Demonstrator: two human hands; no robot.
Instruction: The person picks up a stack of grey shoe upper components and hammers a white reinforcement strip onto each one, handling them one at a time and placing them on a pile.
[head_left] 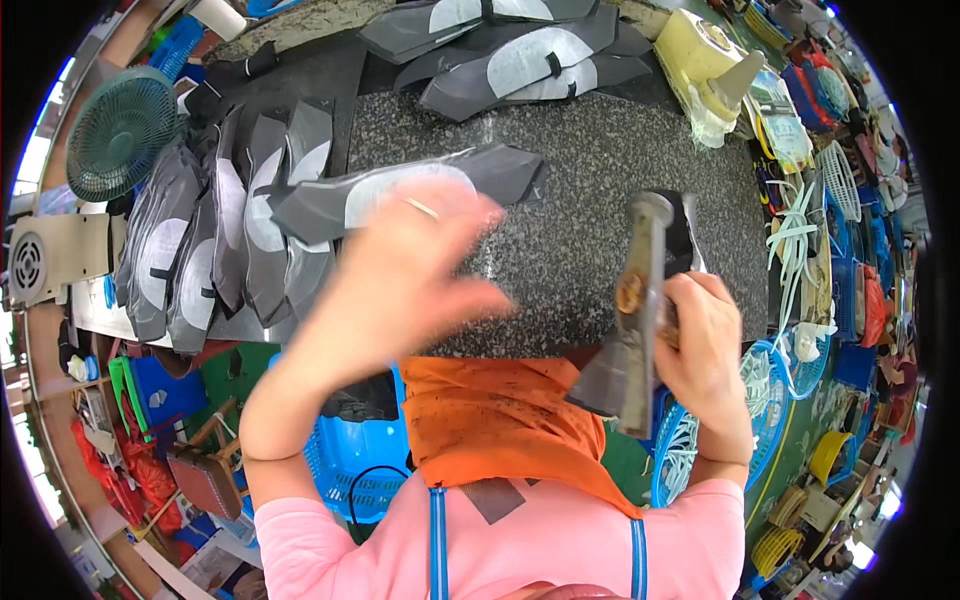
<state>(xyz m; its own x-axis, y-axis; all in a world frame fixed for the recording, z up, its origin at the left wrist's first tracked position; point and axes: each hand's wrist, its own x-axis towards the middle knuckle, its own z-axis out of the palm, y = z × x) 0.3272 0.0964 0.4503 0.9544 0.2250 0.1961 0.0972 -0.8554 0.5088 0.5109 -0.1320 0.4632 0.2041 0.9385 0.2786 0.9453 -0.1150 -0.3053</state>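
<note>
My left hand point(400, 275), blurred and with a ring on one finger, is over the left part of a speckled granite slab point(590, 150). It grips a long dark cut piece with a pale lining point(400, 190), lifted above the slab. My right hand point(705, 350) is at the slab's near right edge. Its fist is closed on a worn metal hammer point(640, 300) that stands upright with its head at the top. The same hand also pinches a dark piece point(685, 240) behind the handle.
A fanned row of similar dark pieces point(230, 230) lies left of the slab, and another pile point(520, 55) sits at its far edge. There is a green fan point(120, 130) far left, a yellow device point(705, 65) top right, white straps point(795, 230) right, an orange cloth point(490, 420) and a blue basket point(360, 450) below.
</note>
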